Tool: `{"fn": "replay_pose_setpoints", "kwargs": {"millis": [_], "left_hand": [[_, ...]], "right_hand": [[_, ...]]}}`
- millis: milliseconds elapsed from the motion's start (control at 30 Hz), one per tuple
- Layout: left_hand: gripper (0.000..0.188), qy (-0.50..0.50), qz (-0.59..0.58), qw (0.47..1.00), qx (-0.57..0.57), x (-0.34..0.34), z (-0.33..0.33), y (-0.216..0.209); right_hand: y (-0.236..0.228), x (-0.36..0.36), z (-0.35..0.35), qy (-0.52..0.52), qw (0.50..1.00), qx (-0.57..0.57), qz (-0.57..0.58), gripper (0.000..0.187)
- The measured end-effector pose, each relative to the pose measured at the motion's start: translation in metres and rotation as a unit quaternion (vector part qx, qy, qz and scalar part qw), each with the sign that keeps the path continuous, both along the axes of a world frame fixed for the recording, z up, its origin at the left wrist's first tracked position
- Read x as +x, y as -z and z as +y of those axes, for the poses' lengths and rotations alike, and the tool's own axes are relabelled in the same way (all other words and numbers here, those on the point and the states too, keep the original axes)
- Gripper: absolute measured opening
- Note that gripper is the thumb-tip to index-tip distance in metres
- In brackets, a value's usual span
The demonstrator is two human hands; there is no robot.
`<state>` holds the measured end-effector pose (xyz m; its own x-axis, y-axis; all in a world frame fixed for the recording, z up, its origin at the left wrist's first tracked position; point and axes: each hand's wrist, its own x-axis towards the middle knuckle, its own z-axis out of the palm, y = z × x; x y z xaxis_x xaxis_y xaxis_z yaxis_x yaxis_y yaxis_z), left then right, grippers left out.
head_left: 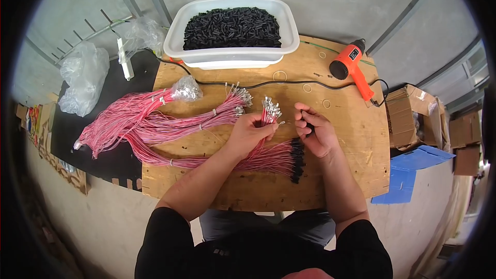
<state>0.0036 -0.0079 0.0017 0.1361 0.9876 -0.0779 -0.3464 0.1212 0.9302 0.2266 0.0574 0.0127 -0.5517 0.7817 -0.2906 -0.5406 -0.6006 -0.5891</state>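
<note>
Pink wire bundle (270, 114) up over the wooden table (356, 155), metal ends fanned — the left hand (251, 133) clamps it just below them, the right spot, since the strands look light and limp and the terminals easily bent; beside it, the right hand (316, 130) closes round small black sleeves (308, 127), probably light, softish; beyond, a white tub (232, 58) holds a heap of black tubes (232, 28) — well filled.
</note>
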Motion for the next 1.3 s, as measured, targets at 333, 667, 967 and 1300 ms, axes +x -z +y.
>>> {"fn": "replay_pose_setpoints", "kwargs": {"millis": [333,667,967,1300], "left_hand": [[0.008,-0.003,0.004,1.0,-0.007,0.0,0.0,0.0],[0.007,0.001,-0.002,1.0,-0.009,-0.001,-0.001,-0.001],[0.006,0.002,-0.006,1.0,-0.007,-0.001,-0.001,-0.002],[0.008,-0.002,0.033,0.999,0.02,-0.001,-0.001,0.003]], "right_hand": [[-0.003,0.001,-0.002,0.027,1.0,-0.012,-0.01,0.016],[-0.009,-0.008,-0.014,-0.007,0.974,0.134,-0.184,0.015],[-0.007,-0.016,-0.02,0.036,0.956,0.167,-0.239,0.011],[-0.006,-0.019,-0.023,0.047,0.942,0.212,-0.255,0.011]]}}
